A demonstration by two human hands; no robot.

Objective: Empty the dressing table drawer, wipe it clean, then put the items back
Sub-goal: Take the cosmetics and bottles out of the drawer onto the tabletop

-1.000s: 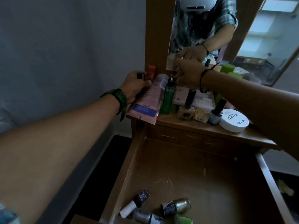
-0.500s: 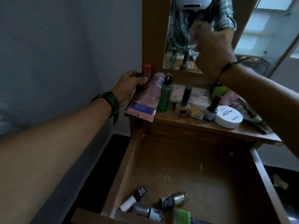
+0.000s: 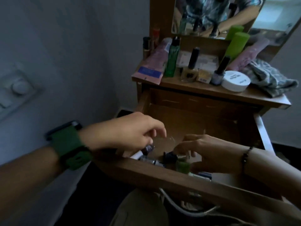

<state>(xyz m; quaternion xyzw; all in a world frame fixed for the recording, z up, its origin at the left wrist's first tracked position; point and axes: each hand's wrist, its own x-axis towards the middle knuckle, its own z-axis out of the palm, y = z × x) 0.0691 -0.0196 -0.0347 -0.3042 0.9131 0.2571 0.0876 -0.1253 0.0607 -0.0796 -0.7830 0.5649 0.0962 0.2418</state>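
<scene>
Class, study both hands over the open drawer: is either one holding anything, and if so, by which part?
It cannot be told. The left hand and right hand reach with curled fingers among the small bottles at the drawer front; no clear grasp shows.

Both hands (image 3: 130,132) now down in drawer (image 3: 195,121)

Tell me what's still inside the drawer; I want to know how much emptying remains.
A few small bottles lie at the front of the drawer, one green. Both hands cover others.
</scene>
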